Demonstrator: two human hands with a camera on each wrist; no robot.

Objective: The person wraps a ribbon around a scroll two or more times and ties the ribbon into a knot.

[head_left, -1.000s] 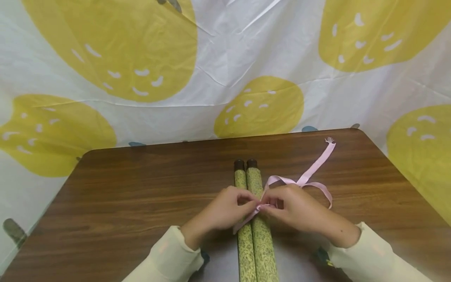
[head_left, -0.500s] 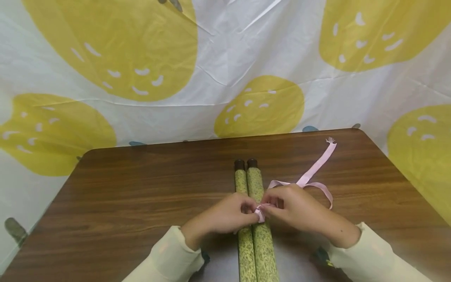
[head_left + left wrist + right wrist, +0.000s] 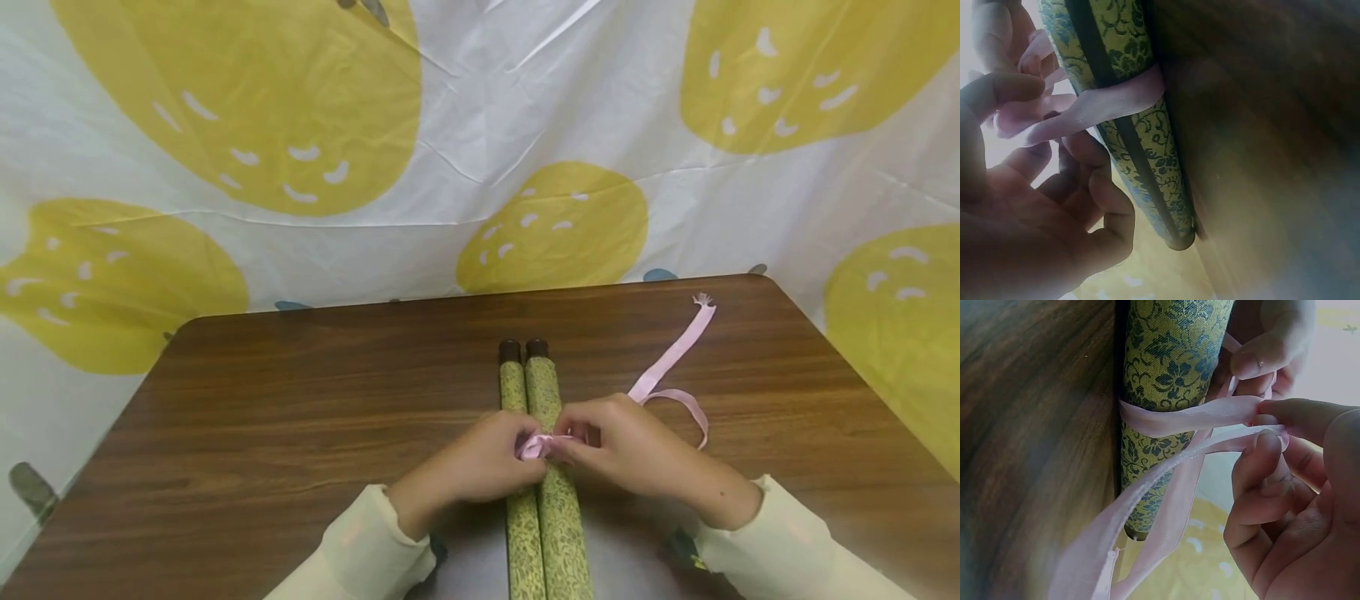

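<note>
- Since a second ago, the loop of the pink ribbon (image 3: 670,392) that was arching over the right hand (image 3: 622,442) has been drawn down; only a short bunch is now showing between the two hands, and the loose tail is lying as before.
- The left hand (image 3: 480,458) has shifted slightly toward the rolls, its curled fingers (image 3: 1041,87) pinching the ribbon just above them.
- The right hand's grip is closed too: thumb and fingertips (image 3: 1269,447) are pinching the ribbon strands beside the rolls.
- The two green patterned rolls (image 3: 542,467) are lying side by side and touching, unmoved, with the ribbon wrapped around them where the hands meet.
- The ribbon's free end is trailing from the rolls toward the far right corner of the brown wooden surface (image 3: 300,400).
- Behind the rolls, a white cloth with yellow shapes (image 3: 480,142) is hanging.
</note>
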